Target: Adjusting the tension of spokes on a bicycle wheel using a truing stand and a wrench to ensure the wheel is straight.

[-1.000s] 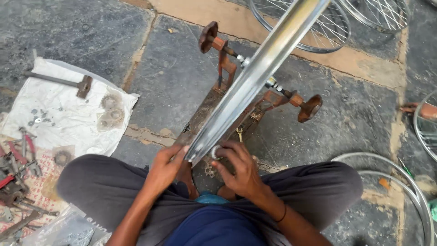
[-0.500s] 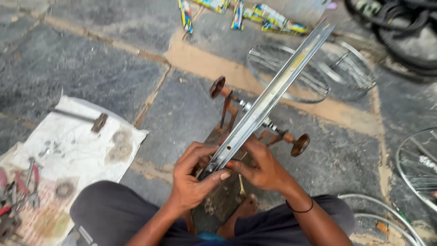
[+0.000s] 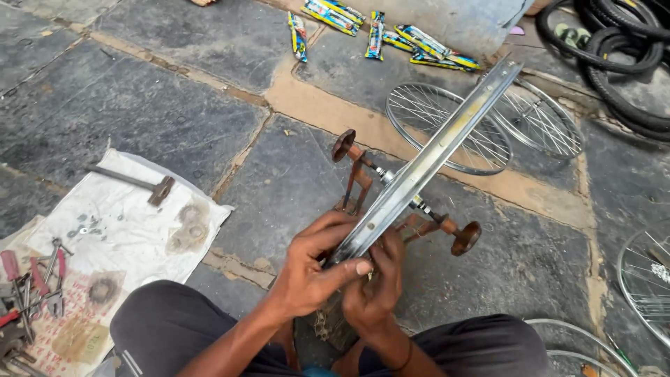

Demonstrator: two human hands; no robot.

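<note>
While seated on a stone-paved floor with knees spread, a person works at a bare bicycle wheel rim [image 3: 426, 164] set edge-on in a rusty truing stand [image 3: 359, 178]. Nearest the camera, dark trouser legs [image 3: 160, 328] frame both forearms. The left hand [image 3: 310, 269] is curled around the near end of the rim, thumb laid across its shiny outer face, fingers wrapped behind it. The right hand [image 3: 377, 283] sits just below and beside it, fingers bent in against the underside of the rim; whether it pinches a small tool or a spoke fitting cannot be told.

The rim runs diagonally from the hands up toward the upper right, its axle resting across the stand, whose two round rusty knobs [image 3: 466, 237] stick out on either side.

To the person's left, a stained white cloth [image 3: 132, 216] lies on the paving, carrying a hammer [image 3: 132, 183], scattered small nuts and washers, and red-handled pliers [image 3: 42, 276] near its lower edge.

Farther off, two spoked wheels [image 3: 488, 132] lie flat on the ground behind the raised rim, and part of another wheel shows at the right edge. Beyond them, colourful long packets [image 3: 380, 28] rest against a wall, with black tyres [image 3: 614, 42] piled in the upper right corner.
</note>
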